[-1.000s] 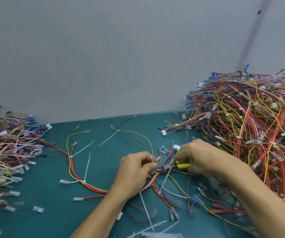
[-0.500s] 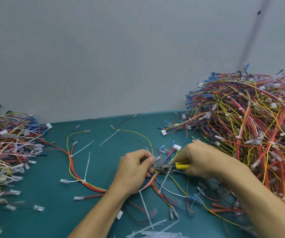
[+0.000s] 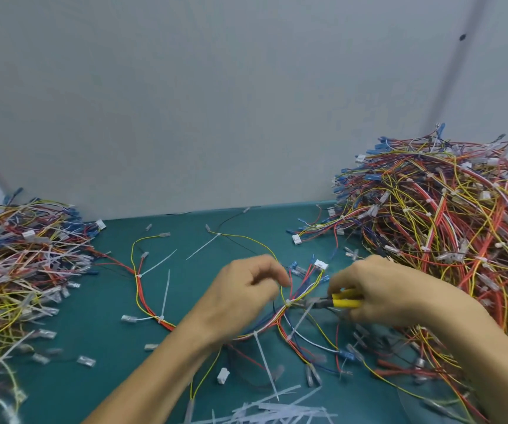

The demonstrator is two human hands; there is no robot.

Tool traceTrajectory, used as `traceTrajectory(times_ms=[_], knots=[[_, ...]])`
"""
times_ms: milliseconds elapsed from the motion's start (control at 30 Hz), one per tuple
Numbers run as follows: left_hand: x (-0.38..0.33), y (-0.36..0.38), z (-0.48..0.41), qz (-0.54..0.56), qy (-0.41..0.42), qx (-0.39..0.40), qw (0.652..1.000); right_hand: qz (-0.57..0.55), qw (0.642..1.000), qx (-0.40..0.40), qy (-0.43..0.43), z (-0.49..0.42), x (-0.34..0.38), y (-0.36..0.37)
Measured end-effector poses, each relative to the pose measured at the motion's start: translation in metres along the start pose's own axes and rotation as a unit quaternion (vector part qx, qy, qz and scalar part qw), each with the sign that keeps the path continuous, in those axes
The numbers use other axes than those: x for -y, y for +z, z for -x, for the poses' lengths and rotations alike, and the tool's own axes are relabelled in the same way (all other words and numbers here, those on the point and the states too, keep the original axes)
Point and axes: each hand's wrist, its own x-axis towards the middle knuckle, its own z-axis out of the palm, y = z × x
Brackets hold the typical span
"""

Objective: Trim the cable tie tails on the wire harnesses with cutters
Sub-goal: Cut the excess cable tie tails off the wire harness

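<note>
Now, past clipped white plastic tails (image 3: pixel 265 410) at the teal bench's (image 3: pixel 109 332) near edge, the left hand (image 3: pixel 246 289) has drawn back from the multicoloured wire harness (image 3: pixel 272 327) mid-bench; whether its curled fingers hold anything I cannot tell. The right hand's (image 3: pixel 399 295) fingers clench yellow-handled cutters (image 3: pixel 335 302), so that cut seems done.

The cutters (image 3: pixel 335 302), yellow-handled with a dark nose, are sitting level in the right hand (image 3: pixel 393 295). The nose is pointing left and reaching close to a white tie (image 3: pixel 288 304) on the loose harness (image 3: pixel 167 324). That harness of red, yellow, blue and white wires is sprawling flat across the teal worktop (image 3: pixel 93 347), with several long white tie tails (image 3: pixel 164 296) sticking out untrimmed. A tall heap of harnesses (image 3: pixel 430 240) is lying to the right and a lower heap (image 3: pixel 17 270) to the left. Cut-off tails (image 3: pixel 271 411) are lying at the near edge.
</note>
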Motion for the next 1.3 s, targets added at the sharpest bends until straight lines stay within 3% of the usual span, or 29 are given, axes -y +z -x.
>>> traceTrajectory(times_ms=[133,333,600,1300], knots=[[0.014,0.014,0.014,-0.053,0.028,0.058,0.997,-0.006,0.999,0.032,0.014,0.012,-0.001,0.008],[0.033,0.022,0.007,-0.070,0.033,0.053,0.996,-0.006,0.999,0.034,0.006,0.012,-0.003,0.012],[0.041,0.022,0.005,0.076,-0.030,0.073,0.994,0.016,0.999,0.022,-0.016,0.013,0.010,0.015],[0.043,0.021,0.002,0.062,-0.055,0.055,0.995,0.100,0.995,-0.019,0.001,0.015,0.022,0.018]])
